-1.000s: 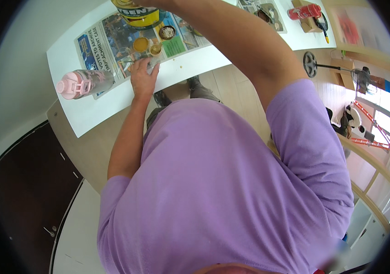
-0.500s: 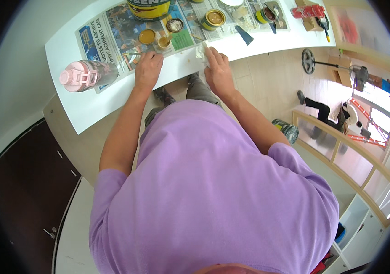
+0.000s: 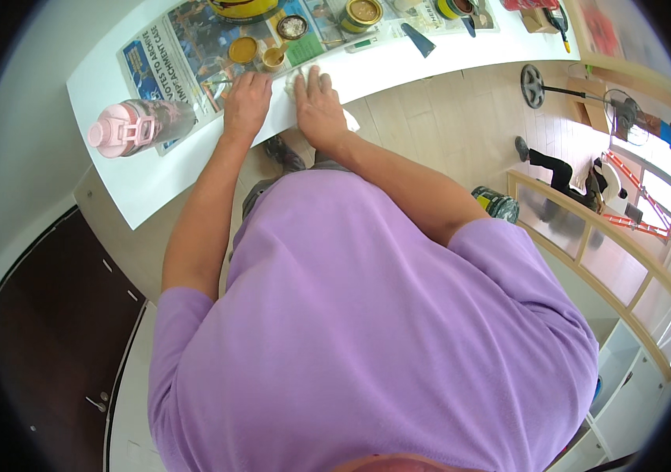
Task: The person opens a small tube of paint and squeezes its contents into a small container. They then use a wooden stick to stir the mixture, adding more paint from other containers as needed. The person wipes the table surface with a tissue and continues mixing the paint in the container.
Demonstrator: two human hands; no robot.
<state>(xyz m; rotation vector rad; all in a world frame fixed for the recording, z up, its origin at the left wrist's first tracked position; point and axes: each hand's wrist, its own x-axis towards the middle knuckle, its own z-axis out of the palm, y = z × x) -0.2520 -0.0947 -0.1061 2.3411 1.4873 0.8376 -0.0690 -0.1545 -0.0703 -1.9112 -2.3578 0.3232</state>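
Along the near edge of the white table (image 3: 150, 185), the right hand (image 3: 319, 110) covered a pale cloth (image 3: 291, 80)

Head view: the right fingers lay slightly parted over the cloth; the left hand (image 3: 247, 104) bunched its fingers by a thin stick (image 3: 218, 82), gripped or not impossible to tell. On the newspaper (image 3: 194, 49) behind, a tin (image 3: 361, 16) stood already open and a small cup (image 3: 274, 59) held gold-brown stuff, so handling looked partway through; what was left did not show
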